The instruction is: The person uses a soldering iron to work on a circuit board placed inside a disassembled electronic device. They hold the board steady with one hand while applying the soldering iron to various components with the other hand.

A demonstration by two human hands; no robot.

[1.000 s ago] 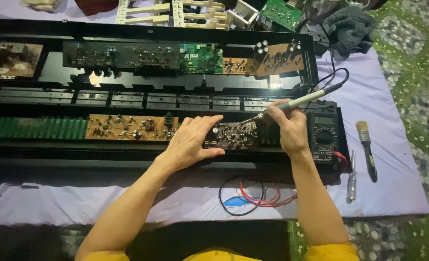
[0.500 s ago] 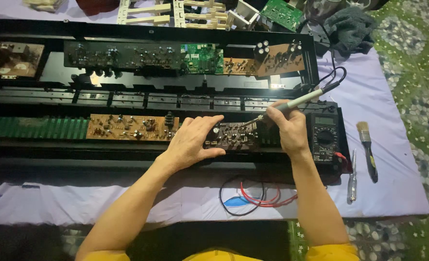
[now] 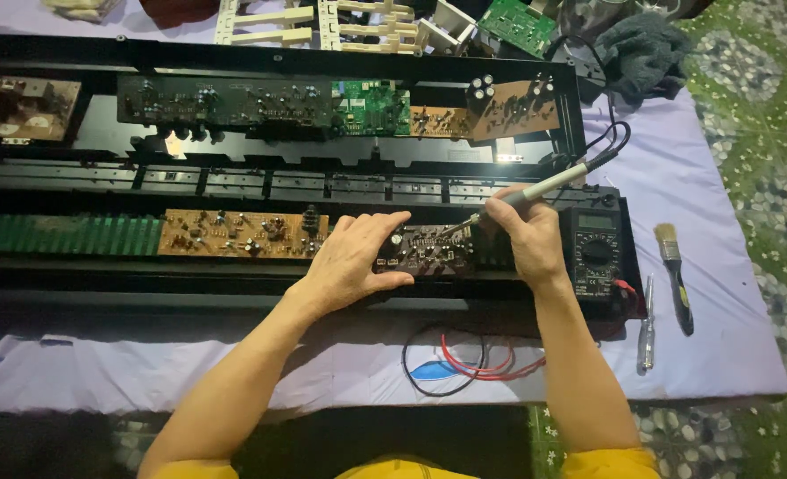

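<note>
the right hand [image 3: 526, 235] is closed in a pen grip round the pale handle of a soldering iron [image 3: 535, 191], its tip angled down and left onto the small dark circuit board [image 3: 429, 251] that sits in the near rail of the opened black keyboard chassis [image 3: 278, 58]. the left hand [image 3: 349, 262] lies flat and mostly open on that board's left end, thumb hooked under the near edge, fingertips on top, holding it down rather than gripping anything. to do this joint well, i'd judge the board must not rock – press it firm, keep the fingers away from the hot tip, and touch only the one pad. just left of the board is a brown circuit board [image 3: 242, 232]; just right of the right hand stands a black multimeter [image 3: 595, 253], its red and black leads [image 3: 469, 364] looped on the lilac cloth [image 3: 721, 231]. further right lie a screwdriver [image 3: 647, 324] and a small brush [image 3: 674, 275].
</note>
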